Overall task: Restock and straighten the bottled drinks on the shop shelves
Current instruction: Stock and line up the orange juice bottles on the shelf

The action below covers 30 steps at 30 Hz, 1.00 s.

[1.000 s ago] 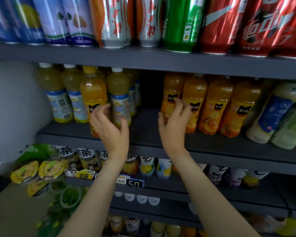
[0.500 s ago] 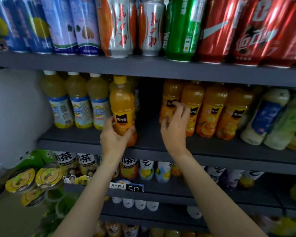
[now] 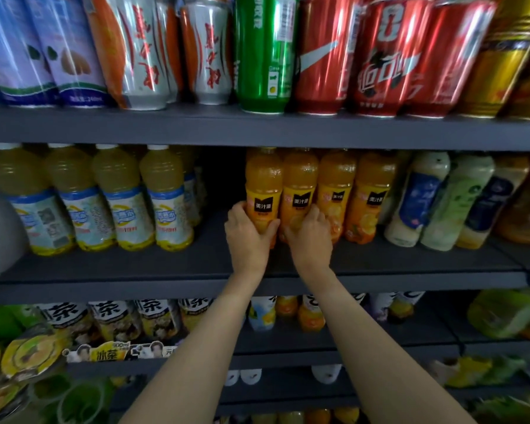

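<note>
Nearest to me, low in view, both my bare forearms reach up and away toward the middle shelf (image 3: 166,267). My left hand (image 3: 248,237) grasps the lower body of an orange juice bottle (image 3: 263,191), thumb curled around its right side and fingers wrapped round its left; the bottle stands upright at the left end of the orange row. Just to the right, my right hand (image 3: 311,237) clasps the base of the second orange bottle (image 3: 300,191), fingers curled on its lower label. The two bottles touch side by side, and two more orange bottles (image 3: 354,194) stand upright to their right, packed close. Further right on the same shelf, pale milky bottles (image 3: 416,200) with blue and green labels lean a little. To the left, across a dark gap, a row of yellow-green bottles (image 3: 117,197) with white caps and blue-and-white labels stands upright. Below the near edge, the lower shelf holds iced tea bottles (image 3: 110,319) with black characters. Above and farthest up, the top shelf carries tall cans (image 3: 263,53): blue, silver and orange, green, red, gold.
</note>
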{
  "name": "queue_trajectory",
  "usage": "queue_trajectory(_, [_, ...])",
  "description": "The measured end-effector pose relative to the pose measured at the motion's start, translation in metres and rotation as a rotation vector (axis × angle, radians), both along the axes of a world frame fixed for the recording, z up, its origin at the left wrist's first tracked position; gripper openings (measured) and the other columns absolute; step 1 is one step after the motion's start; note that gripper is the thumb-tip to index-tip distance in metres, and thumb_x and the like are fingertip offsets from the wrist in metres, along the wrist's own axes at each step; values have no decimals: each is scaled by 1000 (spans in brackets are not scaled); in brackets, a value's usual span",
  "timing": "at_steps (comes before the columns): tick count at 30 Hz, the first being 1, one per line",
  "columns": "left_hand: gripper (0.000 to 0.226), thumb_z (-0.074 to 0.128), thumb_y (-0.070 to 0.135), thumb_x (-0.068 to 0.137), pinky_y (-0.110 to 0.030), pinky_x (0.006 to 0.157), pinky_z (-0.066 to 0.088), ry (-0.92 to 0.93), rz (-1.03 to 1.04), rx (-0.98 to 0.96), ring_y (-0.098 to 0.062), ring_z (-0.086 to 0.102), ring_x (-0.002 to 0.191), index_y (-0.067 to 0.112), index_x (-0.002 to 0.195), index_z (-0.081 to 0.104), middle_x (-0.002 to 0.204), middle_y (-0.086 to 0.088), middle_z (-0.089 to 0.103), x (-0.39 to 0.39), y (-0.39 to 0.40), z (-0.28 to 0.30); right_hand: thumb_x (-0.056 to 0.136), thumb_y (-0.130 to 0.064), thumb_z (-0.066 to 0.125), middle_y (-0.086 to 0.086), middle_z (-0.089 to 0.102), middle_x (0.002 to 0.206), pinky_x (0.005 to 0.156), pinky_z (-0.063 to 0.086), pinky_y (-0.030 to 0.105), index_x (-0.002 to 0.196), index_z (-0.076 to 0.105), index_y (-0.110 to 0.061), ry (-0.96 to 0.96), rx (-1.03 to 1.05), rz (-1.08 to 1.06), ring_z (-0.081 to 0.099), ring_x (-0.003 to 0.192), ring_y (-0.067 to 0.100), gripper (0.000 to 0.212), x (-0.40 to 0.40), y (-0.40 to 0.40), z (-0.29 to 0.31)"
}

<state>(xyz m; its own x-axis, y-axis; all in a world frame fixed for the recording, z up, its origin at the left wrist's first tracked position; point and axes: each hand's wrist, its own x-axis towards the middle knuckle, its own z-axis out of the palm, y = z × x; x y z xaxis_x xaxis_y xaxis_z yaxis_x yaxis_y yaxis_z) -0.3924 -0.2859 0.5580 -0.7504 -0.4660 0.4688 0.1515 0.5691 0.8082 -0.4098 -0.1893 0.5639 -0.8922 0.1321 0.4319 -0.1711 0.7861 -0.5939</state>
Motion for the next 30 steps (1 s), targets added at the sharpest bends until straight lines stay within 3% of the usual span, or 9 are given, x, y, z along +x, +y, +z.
queue_trajectory(5, [77, 75, 23, 75, -42, 101, 38, -79, -111, -42, -26, 44, 123, 14, 138, 31, 132, -8, 47, 3, -8, -9, 83, -30, 67, 15, 48, 125, 95, 41, 39, 122, 41, -3, 15, -43, -72, 42, 120, 30, 55, 0, -4, -4])
queue_trajectory(19, [72, 74, 21, 76, -48, 101, 36, -150, 39, 37, -33, 44, 118, 15, 133, 31, 129, -12, 47, -8, 7, -2, 84, -33, 65, 15, 45, 126, 91, 42, 40, 122, 39, -3, -41, -13, -90, 42, 120, 31, 55, 3, -3, 1])
queue_trajectory(25, [67, 73, 23, 77, -48, 102, 36, -122, -17, -16, -31, 45, 122, 13, 131, 34, 129, -11, 50, -14, -3, -6, 85, -32, 64, 14, 42, 130, 93, 41, 40, 124, 37, -3, -52, -2, -89, 38, 123, 30, 55, 4, -5, 3])
queue_trajectory(28, [70, 74, 25, 75, -45, 101, 37, -99, -39, -65, -30, 44, 122, 13, 132, 33, 130, -10, 48, -10, -4, -8, 84, -34, 65, 15, 42, 131, 96, 38, 40, 126, 36, -3, -47, -22, -103, 36, 124, 31, 60, 5, -3, 3])
queue_trajectory(30, [75, 76, 30, 73, -45, 100, 38, -117, -78, -71, -30, 43, 121, 15, 134, 34, 131, -11, 46, -8, -10, -6, 80, -37, 69, 16, 39, 133, 100, 35, 40, 132, 33, -1, 59, -87, -140, 34, 125, 31, 72, 14, -7, 5])
